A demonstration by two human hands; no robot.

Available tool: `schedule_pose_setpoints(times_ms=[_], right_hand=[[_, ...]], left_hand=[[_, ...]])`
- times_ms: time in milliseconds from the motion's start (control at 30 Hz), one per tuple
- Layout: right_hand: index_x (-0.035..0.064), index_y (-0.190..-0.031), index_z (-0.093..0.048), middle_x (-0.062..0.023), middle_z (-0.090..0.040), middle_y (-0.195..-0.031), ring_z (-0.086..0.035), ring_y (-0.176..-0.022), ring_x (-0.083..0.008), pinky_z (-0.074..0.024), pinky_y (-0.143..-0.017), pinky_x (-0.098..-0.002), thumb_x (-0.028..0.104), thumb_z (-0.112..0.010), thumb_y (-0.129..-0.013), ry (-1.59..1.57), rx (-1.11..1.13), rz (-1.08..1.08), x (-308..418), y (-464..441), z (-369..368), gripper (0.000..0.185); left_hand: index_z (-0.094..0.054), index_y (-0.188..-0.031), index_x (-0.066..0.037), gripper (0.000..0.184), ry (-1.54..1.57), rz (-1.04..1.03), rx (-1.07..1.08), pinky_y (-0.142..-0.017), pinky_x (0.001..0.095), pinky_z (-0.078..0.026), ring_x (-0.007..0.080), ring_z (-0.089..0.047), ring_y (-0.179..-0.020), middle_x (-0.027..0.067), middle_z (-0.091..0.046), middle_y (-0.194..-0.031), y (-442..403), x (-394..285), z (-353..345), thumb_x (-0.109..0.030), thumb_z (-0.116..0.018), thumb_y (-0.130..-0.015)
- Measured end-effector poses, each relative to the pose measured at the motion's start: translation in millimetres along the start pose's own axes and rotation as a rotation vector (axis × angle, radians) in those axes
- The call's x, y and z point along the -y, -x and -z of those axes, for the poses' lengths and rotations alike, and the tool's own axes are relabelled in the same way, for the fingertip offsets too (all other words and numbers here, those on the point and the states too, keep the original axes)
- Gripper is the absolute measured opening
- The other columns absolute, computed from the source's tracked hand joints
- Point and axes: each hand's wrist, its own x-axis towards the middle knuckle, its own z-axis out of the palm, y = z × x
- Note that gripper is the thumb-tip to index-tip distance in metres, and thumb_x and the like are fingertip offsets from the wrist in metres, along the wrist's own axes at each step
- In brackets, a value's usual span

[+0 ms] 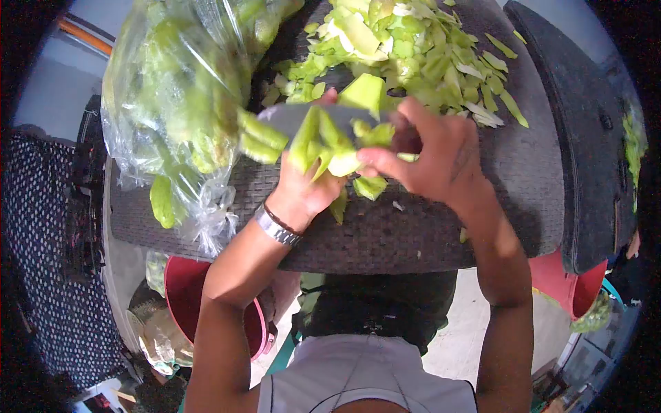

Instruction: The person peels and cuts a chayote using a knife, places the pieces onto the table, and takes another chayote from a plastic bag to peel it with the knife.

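Note:
My left hand (308, 186), with a metal watch on the wrist, is closed around several pieces of green fruit or vegetable (311, 141) with pale flesh. My right hand (441, 148) grips a knife by what looks like a dark handle. Smeared by motion, the wide grey knife blade (296, 118) points left across the pieces. My right thumb presses against a pale cut piece (344, 164). Loose cut pieces (370, 186) lie just below my hands on the dark woven tabletop (413, 241). The fingertips of my left hand are partly hidden behind the blade.
Left of my hands stands a clear plastic bag (186, 89) full of green produce. A heap of green peels and slices (420, 55) spreads across the far side. Below the table edge are a red bucket (186, 289) and another red container (571, 282). A dark panel (571, 124) stands at right.

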Motion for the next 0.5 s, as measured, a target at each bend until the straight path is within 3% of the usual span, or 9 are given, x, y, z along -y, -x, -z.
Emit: schedule_pose_setpoints(times_ms=[33,67,200,300,400,500], right_hand=[[0.0082,-0.080,-0.061,-0.0053,-0.064,-0.059,-0.067,-0.053,-0.0256,-0.0532,-0.054,-0.0409,0.062,-0.085,-0.075,-0.001,0.007,-0.064,-6,-4,4,0.059],[0.0082,-0.078,-0.062,-0.0062,-0.065,-0.060,-0.068,-0.054,-0.0284,-0.0544,-0.056,-0.0437,0.067,-0.082,-0.075,-0.003,0.015,-0.129,-12,-7,9,0.062],[0.0045,-0.081,-0.068,-0.0089,-0.067,-0.066,-0.068,-0.059,-0.0300,-0.0548,-0.063,-0.0426,0.067,-0.076,-0.082,0.100,-0.106,-0.251,-40,-18,24,0.063],[0.0030,-0.082,-0.069,-0.0098,-0.068,-0.069,-0.069,-0.063,-0.0291,-0.0549,-0.065,-0.0435,0.070,-0.072,-0.084,0.164,-0.133,-0.435,-57,-23,39,0.067],[0.0029,-0.087,-0.066,-0.0026,-0.050,-0.054,-0.046,-0.044,-0.0138,-0.0408,-0.048,-0.0313,0.068,-0.059,-0.096,-0.142,-0.186,-0.419,-69,-23,36,0.066],[0.0030,-0.090,-0.064,0.0039,-0.040,-0.051,-0.033,-0.034,-0.0095,-0.0343,-0.037,-0.0286,0.077,-0.043,-0.097,-1.468,0.202,-0.742,-29,-21,55,0.077]], left_hand=[[-0.056,-0.137,-0.005,0.053,-0.041,-0.071,-0.002,-0.082,0.0498,-0.060,0.0312,-0.071,-0.104,0.0153,-0.071,-0.116,3,2,3,-0.047,-0.046,-0.105],[-0.060,-0.133,-0.005,0.054,-0.049,-0.005,-0.021,-0.070,0.0491,-0.061,0.0322,-0.072,-0.095,0.0155,-0.072,-0.114,-2,-2,5,-0.047,-0.046,-0.103],[-0.062,-0.133,-0.004,0.060,-0.111,0.125,-0.001,-0.062,0.0451,-0.058,0.0332,-0.073,-0.092,0.0163,-0.072,-0.116,-3,-10,-17,-0.053,-0.048,-0.101],[-0.062,-0.134,-0.004,0.061,-0.112,0.111,0.026,-0.064,0.0423,-0.058,0.0326,-0.073,-0.095,0.0159,-0.072,-0.116,-2,-7,-20,-0.055,-0.049,-0.101],[-0.061,-0.135,-0.006,0.065,-0.115,-0.034,-0.180,-0.067,0.0416,-0.060,0.0329,-0.072,-0.094,0.0187,-0.072,-0.114,-3,-7,-28,-0.060,-0.048,-0.101],[-0.061,-0.134,-0.006,0.065,-0.156,-0.109,-0.167,-0.071,0.0404,-0.058,0.0304,-0.071,-0.093,0.0179,-0.072,-0.112,-7,-12,-19,-0.060,-0.051,-0.100]])
